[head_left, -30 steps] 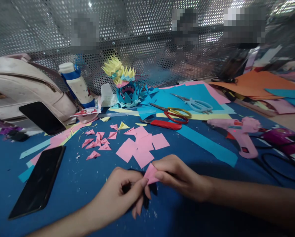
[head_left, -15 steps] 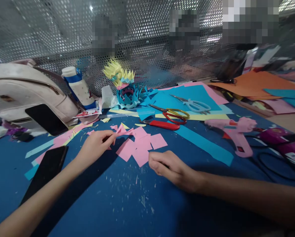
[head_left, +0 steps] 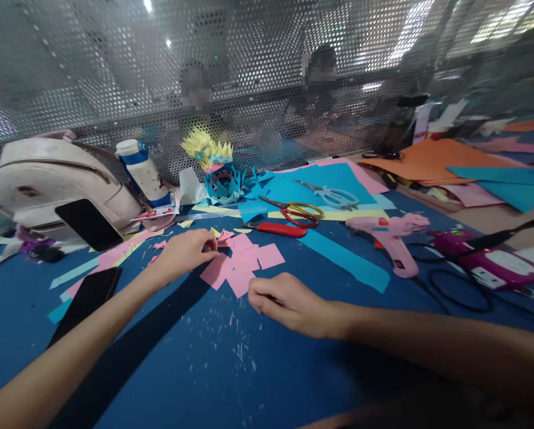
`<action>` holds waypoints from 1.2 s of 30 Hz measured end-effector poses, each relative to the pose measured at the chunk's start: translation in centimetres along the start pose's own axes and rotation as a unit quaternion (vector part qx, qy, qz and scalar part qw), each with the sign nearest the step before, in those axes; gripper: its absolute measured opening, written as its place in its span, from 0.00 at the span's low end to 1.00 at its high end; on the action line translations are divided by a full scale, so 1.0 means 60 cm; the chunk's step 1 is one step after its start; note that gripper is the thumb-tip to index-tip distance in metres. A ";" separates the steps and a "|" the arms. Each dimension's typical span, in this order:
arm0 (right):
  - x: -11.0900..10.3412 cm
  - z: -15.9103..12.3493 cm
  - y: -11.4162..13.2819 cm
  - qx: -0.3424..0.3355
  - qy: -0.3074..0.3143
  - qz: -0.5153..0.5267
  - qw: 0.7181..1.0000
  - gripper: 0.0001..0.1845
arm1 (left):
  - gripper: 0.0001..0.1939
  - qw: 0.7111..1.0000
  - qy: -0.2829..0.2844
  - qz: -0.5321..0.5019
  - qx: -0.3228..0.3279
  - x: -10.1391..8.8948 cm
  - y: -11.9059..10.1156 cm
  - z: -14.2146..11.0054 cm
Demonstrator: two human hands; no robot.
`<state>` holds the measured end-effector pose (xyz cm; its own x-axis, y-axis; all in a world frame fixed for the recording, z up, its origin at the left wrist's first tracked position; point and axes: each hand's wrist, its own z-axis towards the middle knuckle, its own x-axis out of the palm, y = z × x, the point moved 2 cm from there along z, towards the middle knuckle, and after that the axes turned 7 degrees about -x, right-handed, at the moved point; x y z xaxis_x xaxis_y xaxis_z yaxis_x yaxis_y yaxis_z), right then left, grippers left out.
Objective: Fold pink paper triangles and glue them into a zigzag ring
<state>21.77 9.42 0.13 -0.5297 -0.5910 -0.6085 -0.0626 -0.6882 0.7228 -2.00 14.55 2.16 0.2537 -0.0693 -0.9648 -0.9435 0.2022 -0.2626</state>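
The left arm reaches forward and inward over the bench (head_left: 168, 381), its left hand (head_left: 181, 257) palm down with the fingers bent at the left edge of the pink paper squares (head_left: 239, 281). Thumb and fingers stand with a narrow gap between them; whether they pinch a sheet I cannot tell. The right forearm lies low across the near right side, and the right hand (head_left: 290, 305) rests on its edge, fingers curled into a loose, narrow fist whose inside is hidden.

The pink paper squares lie flat and overlapping between the hands and slightly beyond them, just past the right knuckles. At least four can be made out, but the overlap prevents an exact count. Of the small folded pink pieces (head_left: 159, 245), at least two show beyond the left wrist; the hand blocks a full count.

Farther out are two scissors, one with red and yellow handles (head_left: 301, 214) and one with light blue handles (head_left: 336, 196), one red-handled cutter (head_left: 281, 230), one blue strip (head_left: 344, 256) and one pink glue gun (head_left: 389, 232). On the left are two phones, one tilted before the backpack (head_left: 55, 182), one flat partly behind the left forearm, and one bottle (head_left: 142, 173)
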 end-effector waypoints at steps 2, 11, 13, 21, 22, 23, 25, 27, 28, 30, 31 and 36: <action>0.002 0.000 -0.001 -0.005 0.006 -0.003 1.000 0.16 | 0.08 0.999 0.034 -0.013 0.027 0.005 0.005 -0.005; 0.006 0.002 0.000 -0.050 0.010 -0.004 0.999 0.20 | 0.14 0.991 0.096 -0.061 0.072 0.009 0.001 0.005; 0.006 0.003 0.001 -0.055 0.013 0.001 0.998 0.20 | 0.11 0.990 0.101 -0.067 0.075 0.008 -0.001 0.007; 0.004 0.002 0.004 -0.055 0.027 0.013 0.998 0.20 | 0.13 0.989 0.102 -0.089 0.066 0.009 -0.004 0.004; 0.004 0.002 0.004 -0.056 0.028 0.013 0.998 0.21 | 0.15 0.989 0.099 -0.093 0.065 0.009 -0.004 0.003; 0.004 0.002 0.003 -0.056 0.029 0.013 0.998 0.21 | 0.15 0.989 0.094 -0.096 0.065 0.009 -0.004 0.003; 0.005 0.002 0.002 -0.059 0.029 0.013 0.998 0.21 | 0.13 0.989 0.083 -0.101 0.067 0.009 -0.002 0.001; 0.006 0.002 0.001 -0.063 0.029 0.014 0.998 0.20 | 0.10 0.990 0.068 -0.107 0.067 0.008 -0.001 -0.003; 0.006 0.003 0.001 -0.064 0.029 0.015 0.997 0.20 | 0.08 0.990 0.059 -0.111 0.064 0.007 0.000 -0.006; 0.006 0.003 0.000 -0.065 0.029 0.016 0.997 0.20 | 0.06 0.990 0.040 -0.121 0.054 0.001 0.002 -0.014; 0.006 0.003 0.000 -0.064 0.030 0.016 0.997 0.20 | 0.06 0.990 0.032 -0.127 0.045 -0.003 0.003 -0.020; 0.004 0.004 -0.004 -0.012 0.005 0.015 1.000 0.20 | 0.06 0.984 0.016 -0.180 0.004 -0.033 0.002 -0.051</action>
<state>21.46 9.55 -0.11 -0.5231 -0.6152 -0.5899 -0.0261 -0.6802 0.7325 -3.29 11.75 4.08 0.5640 -0.1691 -0.8083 -0.7919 0.1668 -0.5875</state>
